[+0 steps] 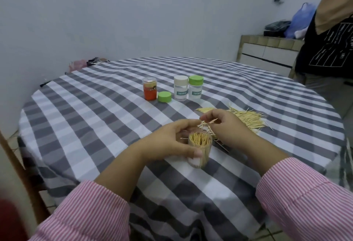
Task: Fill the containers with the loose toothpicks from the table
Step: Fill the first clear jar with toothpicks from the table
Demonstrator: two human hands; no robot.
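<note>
My left hand (pixel 172 141) grips a clear open container (pixel 200 152) that stands on the checked cloth and is packed with upright toothpicks. Just behind it my right hand (pixel 227 128) pinches a few toothpicks (pixel 210 121) above the container's mouth. A pile of loose toothpicks (pixel 246 118) lies on the cloth to the right of that hand. Farther back stand a clear container with a white lid (pixel 180 88), a clear container with a green lid (pixel 195 87) and an orange-filled container (pixel 150 89).
A loose green lid (pixel 164 97) lies between the orange container and the white-lidded one. The round table (pixel 95 107) carries a grey and white checked cloth. A person in a black shirt (pixel 328 49) stands at the far right. A wooden chair back (pixel 21 173) is at the left.
</note>
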